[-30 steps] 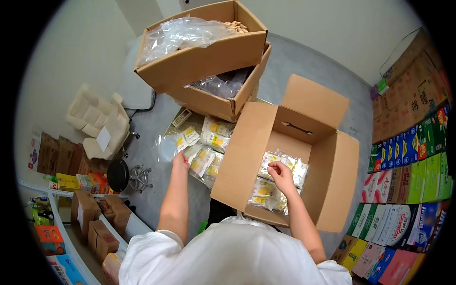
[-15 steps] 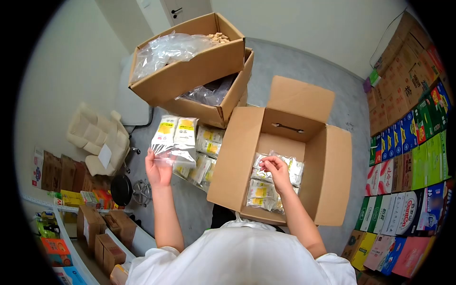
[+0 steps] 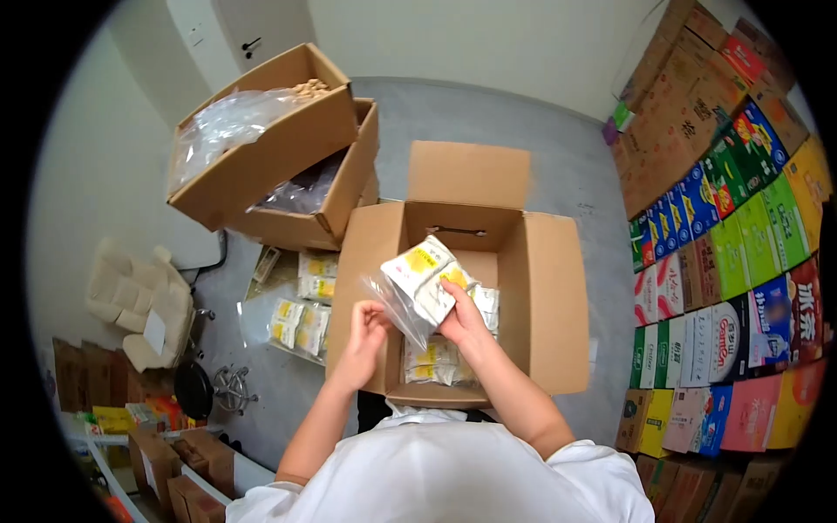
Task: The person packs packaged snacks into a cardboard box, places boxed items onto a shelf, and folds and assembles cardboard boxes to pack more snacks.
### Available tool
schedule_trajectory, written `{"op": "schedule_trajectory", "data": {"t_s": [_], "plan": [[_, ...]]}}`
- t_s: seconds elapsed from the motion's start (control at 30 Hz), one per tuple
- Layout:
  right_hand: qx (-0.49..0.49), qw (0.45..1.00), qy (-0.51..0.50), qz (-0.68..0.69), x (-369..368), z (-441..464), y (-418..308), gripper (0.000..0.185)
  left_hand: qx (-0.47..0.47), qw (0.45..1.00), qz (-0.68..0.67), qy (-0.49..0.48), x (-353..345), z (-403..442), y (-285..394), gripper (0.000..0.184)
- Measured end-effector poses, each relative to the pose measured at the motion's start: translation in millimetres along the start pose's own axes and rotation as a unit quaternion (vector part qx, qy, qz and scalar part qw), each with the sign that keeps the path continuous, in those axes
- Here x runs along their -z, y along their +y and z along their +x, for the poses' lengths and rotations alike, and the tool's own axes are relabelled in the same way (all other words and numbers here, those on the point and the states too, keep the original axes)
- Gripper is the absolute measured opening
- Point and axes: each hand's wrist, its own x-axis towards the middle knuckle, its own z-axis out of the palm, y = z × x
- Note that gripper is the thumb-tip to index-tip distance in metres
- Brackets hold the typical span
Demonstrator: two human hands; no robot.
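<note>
A clear bag of white-and-yellow packets (image 3: 418, 272) is tilted above the open cardboard box (image 3: 554, 305). My right hand (image 3: 462, 318) grips its right side, fingers over the packets. Beside the bag's loose plastic end is my left hand (image 3: 366, 336), its fingers curled near the plastic; whether they pinch it is too small to tell. Inside the box, more bagged packets (image 3: 429, 359) lie on the bottom, partly hidden by my right hand and the held bag. Further bagged packets (image 3: 299, 324) rest on a low surface left of the box.
Two stacked cartons (image 3: 261, 166) with clear plastic bags stand at the upper left. A cream chair (image 3: 139, 301) and a black round stool (image 3: 193, 390) are on the left. Colourful product boxes (image 3: 732, 261) line the right side. A shelf with cartons (image 3: 205, 462) is at the lower left.
The bag has moved right, from my left hand over the low surface to above the box. My right hand has taken hold of it. The view has turned, shifting the boxes left.
</note>
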Motion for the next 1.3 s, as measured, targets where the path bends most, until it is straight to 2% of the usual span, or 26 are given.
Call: {"op": "schedule_trajectory", "data": {"t_s": [0.03,0.07,0.1,0.13,0.17,0.2,0.27,0.3,0.33,0.4,0.43,0.57,0.67,0.73,0.8,0.87,0.9,0.93,0.97,1.0,1.03,1.07,1.13,1.17,1.2,1.3], "plan": [[0.029,0.998,0.038,0.043,1,5,-9,0.046,-0.014,0.983,0.181,0.035,-7,-6,0,0.047],[0.057,0.992,0.076,0.087,2,11,-17,0.045,-0.013,0.983,0.178,0.029,-8,-3,-2,0.047],[0.085,0.987,0.100,0.096,12,22,-23,0.044,-0.042,0.920,0.389,-0.013,-5,-1,-6,0.050],[0.104,0.978,0.138,0.113,24,35,-29,0.041,-0.070,0.810,0.580,-0.054,-3,1,-11,0.052],[0.117,0.973,0.158,0.118,36,45,-33,0.040,-0.052,0.830,0.552,-0.060,-2,2,-25,0.043],[0.129,0.968,0.177,0.122,45,54,-37,0.038,-0.054,0.829,0.553,-0.062,-3,0,-32,0.043],[0.143,0.961,0.193,0.134,62,69,-37,0.038,-0.088,0.821,0.563,-0.050,-8,-4,-45,0.032],[0.156,0.955,0.209,0.144,72,77,-37,0.039,-0.087,0.846,0.526,-0.028,-9,-4,-53,0.024],[0.155,0.955,0.208,0.143,88,88,-36,0.039,-0.087,0.846,0.526,-0.027,-10,-2,-51,0.024],[0.217,0.943,0.191,0.165,122,108,-31,0.044,-0.088,0.821,0.564,-0.029,-11,-3,-48,0.026],[0.213,0.923,0.246,0.204,131,115,-34,0.052,-0.085,0.820,0.566,-0.025,-10,-4,-48,0.026],[0.255,0.933,0.173,0.185,181,137,-36,0.042,-0.088,0.791,0.604,-0.040,-8,-2,-47,0.026],[0.246,0.932,0.234,0.128,194,137,-35,0.038,-0.092,0.780,0.617,-0.048,-9,-4,-46,0.025],[0.199,0.889,0.413,-0.006,172,135,-40,0.043,-0.094,0.785,0.611,-0.041,-10,-2,-47,0.024],[0.205,0.875,0.438,-0.012,152,131,-35,0.045,-0.096,0.790,0.605,-0.040,-10,-1,-48,0.024],[0.213,0.789,0.554,-0.159,113,115,-23,0.046,-0.098,0.794,0.598,-0.040,-11,-2,-48,0.025],[0.203,0.734,0.585,-0.281,120,118,-14,0.047,-0.095,0.797,0.595,-0.040,-11,-2,-48,0.025],[0.205,0.732,0.585,-0.281,103,105,-11,0.047,-0.093,0.799,0.592,-0.039,-12,0,-49,0.025],[0.210,0.680,0.527,-0.465,86,90,-10,0.043,-0.095,0.800,0.591,-0.038,-12,1,-48,0.025],[0.207,0.600,0.446,-0.631,73,80,-9,0.040,-0.093,0.804,0.587,-0.039,-12,1,-48,0.025],[0.211,0.556,0.335,-0.731,87,79,-14,0.053,-0.089,0.807,0.582,-0.038,-11,0,-48,0.026],[0.210,0.556,0.331,-0.733,93,73,-16,0.053,-0.087,0.808,0.582,-0.034,-11,-2,-48,0.026],[0.183,0.287,0.195,-0.920,108,64,-17,0.065,-0.085,0.800,0.594,-0.033,-11,-3,-47,0.025],[0.032,0.288,0.214,-0.933,116,64,-19,0.074,-0.082,0.799,0.596,-0.028,-10,-2,-47,0.025],[-0.007,0.284,0.212,-0.935,119,56,-19,0.077,-0.081,0.798,0.596,-0.030,-10,-2,-47,0.025],[-0.020,0.269,0.198,-0.942,116,53,-21,0.077,-0.078,0.791,0.606,-0.032,-11,-3,-46,0.025]]}}
